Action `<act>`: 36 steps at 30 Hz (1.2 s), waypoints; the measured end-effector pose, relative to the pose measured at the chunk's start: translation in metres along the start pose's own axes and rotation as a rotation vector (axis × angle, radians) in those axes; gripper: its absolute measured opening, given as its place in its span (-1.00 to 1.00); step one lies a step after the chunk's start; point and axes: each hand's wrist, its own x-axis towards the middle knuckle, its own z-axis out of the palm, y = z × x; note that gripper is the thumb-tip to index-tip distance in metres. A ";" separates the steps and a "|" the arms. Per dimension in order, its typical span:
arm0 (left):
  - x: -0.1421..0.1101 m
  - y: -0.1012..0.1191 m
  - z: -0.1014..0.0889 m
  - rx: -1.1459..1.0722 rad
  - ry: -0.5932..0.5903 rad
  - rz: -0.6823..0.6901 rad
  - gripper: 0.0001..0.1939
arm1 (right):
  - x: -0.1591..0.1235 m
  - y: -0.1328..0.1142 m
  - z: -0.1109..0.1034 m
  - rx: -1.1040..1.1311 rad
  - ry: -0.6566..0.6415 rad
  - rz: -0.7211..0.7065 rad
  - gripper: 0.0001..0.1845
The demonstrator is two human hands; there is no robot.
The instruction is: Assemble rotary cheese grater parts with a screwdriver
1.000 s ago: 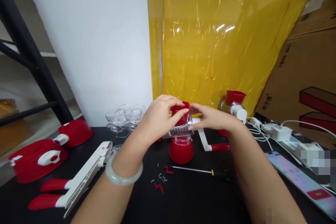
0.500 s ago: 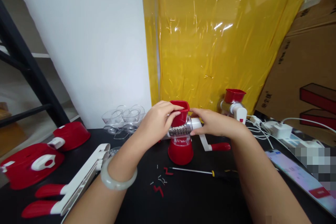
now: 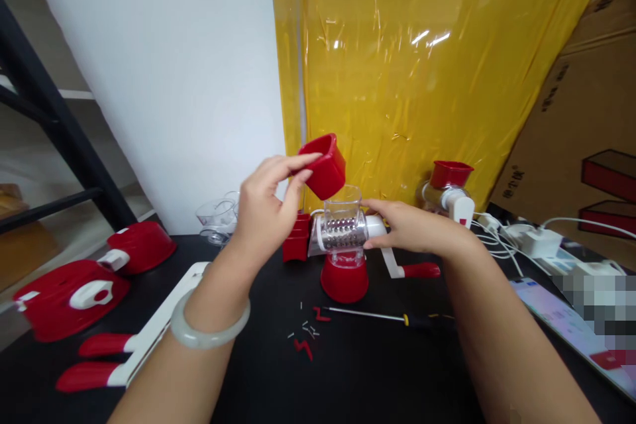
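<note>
My left hand (image 3: 273,202) pinches a red food pusher (image 3: 328,169) by its rim and holds it, tilted, above the clear hopper (image 3: 344,196) of a rotary grater. The grater stands upright on its red base (image 3: 344,278), with a perforated metal drum (image 3: 342,233) inside the clear housing. My right hand (image 3: 397,225) is closed around the white end piece (image 3: 375,228) on the grater's right side. Below that hand hangs the white crank with its red handle (image 3: 421,270).
In front lie a screwdriver (image 3: 368,313), several small screws (image 3: 309,330) and red Z-shaped pieces (image 3: 303,348). Red bases (image 3: 74,305) and white cranks (image 3: 163,321) are at left. More red pushers (image 3: 295,238) stand behind. Another grater (image 3: 450,192), cables and a phone (image 3: 571,338) are at right.
My left hand has lifted the red pusher up and leftward out of the hopper, baring the clear chute. My right hand has stayed on the grater's white end piece.
</note>
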 end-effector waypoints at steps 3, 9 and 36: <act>0.006 -0.008 -0.026 0.004 0.062 -0.114 -0.76 | 0.000 0.003 0.001 -0.031 0.011 -0.004 -0.18; 0.011 -0.032 -0.069 -0.118 -0.148 -0.366 -0.74 | -0.002 0.001 0.003 -0.035 0.219 -0.104 -0.12; -0.004 -0.003 -0.012 -0.298 -0.307 -0.118 -0.78 | 0.001 -0.055 0.026 -0.024 0.744 -0.453 -0.28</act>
